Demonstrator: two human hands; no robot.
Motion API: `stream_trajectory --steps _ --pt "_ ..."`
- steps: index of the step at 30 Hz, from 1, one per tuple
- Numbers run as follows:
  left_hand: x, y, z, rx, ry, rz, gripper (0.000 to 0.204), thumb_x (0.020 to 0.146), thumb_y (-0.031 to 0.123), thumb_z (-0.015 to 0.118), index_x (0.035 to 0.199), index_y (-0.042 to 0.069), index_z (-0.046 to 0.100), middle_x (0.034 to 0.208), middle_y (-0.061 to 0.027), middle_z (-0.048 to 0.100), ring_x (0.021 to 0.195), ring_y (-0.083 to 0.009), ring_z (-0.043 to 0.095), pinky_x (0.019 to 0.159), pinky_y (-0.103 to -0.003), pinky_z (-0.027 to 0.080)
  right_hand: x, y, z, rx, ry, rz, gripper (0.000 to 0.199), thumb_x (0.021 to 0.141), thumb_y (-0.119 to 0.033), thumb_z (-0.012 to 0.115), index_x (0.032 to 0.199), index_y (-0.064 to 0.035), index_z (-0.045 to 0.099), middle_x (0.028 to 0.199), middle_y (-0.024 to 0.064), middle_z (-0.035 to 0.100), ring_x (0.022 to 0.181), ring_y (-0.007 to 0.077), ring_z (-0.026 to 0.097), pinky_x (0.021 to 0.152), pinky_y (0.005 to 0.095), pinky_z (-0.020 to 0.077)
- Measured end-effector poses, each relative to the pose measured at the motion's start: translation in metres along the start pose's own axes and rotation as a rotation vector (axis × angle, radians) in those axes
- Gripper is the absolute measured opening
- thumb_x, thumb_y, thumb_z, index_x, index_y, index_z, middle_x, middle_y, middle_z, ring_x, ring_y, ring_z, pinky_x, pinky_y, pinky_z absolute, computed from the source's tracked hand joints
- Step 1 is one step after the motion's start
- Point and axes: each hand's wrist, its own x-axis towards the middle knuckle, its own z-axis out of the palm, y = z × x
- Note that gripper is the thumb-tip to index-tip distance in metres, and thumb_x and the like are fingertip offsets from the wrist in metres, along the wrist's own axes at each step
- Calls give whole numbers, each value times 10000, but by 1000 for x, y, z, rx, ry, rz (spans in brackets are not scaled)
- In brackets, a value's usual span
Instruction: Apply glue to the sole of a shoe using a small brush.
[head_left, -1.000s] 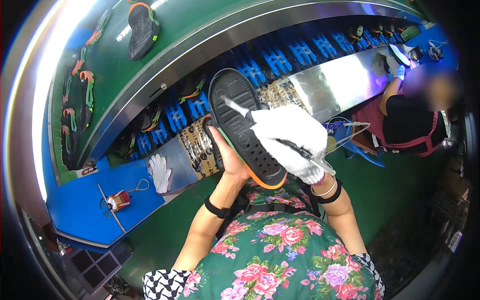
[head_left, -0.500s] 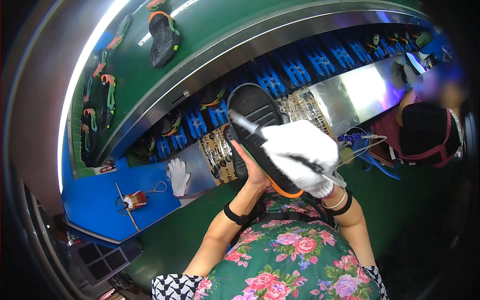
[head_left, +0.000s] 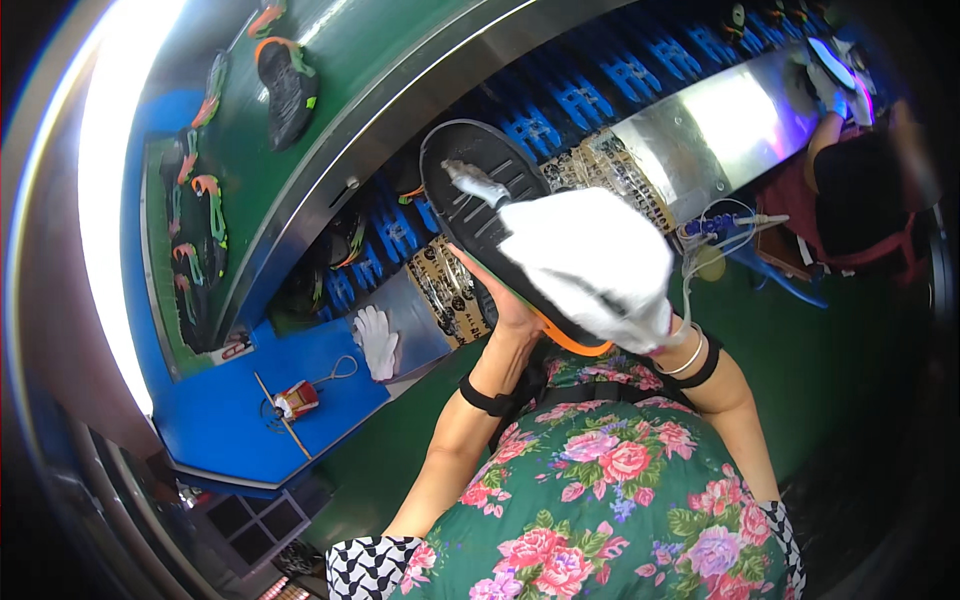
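My bare left hand [head_left: 508, 305] is closed around the near left edge of a black shoe sole [head_left: 470, 225] with grooves and an orange rim at its near end. The sole is tilted, its broad far end pointing up and left. My right hand [head_left: 595, 265], in a white glove, is closed on a brush [head_left: 476, 184] with a pale, wet-looking head. The brush head lies against the far part of the sole. The glove hides most of the brush's handle and the sole's right side. A thin clear tube runs off from beside my right wrist.
Ahead runs a conveyor with blue racks [head_left: 580, 100] and a metal ledge [head_left: 690, 125]. On a green belt lie several shoes, one black and orange [head_left: 285, 92]. A loose white glove [head_left: 376, 342] rests by the blue table [head_left: 230, 400]. At right, another person [head_left: 865, 180] works.
The brush head has slid a little toward the far end of the sole. My view has shifted, and the sole with both hands sits slightly higher in it.
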Motion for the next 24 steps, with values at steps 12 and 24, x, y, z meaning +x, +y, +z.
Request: stream_trajectory --steps 12,24 --pt "15 -16 -11 379 206 12 992 896 885 179 1480 132 452 1420 -62 549 1293 -249 531 1141 -415 400 -5 9 -22 -35 -69 -23 279 787 -43 775 1066 -34 774 1062 132 764 960 303 726 862 405 562" --pt "31 -9 -2 244 95 -4 1035 884 897 208 1426 63 492 1292 -124 628 1160 -252 611 1047 -390 480 -7 22 -41 47 -181 -68 286 798 -68 765 1083 -89 778 1081 103 759 964 280 723 841 369 575"
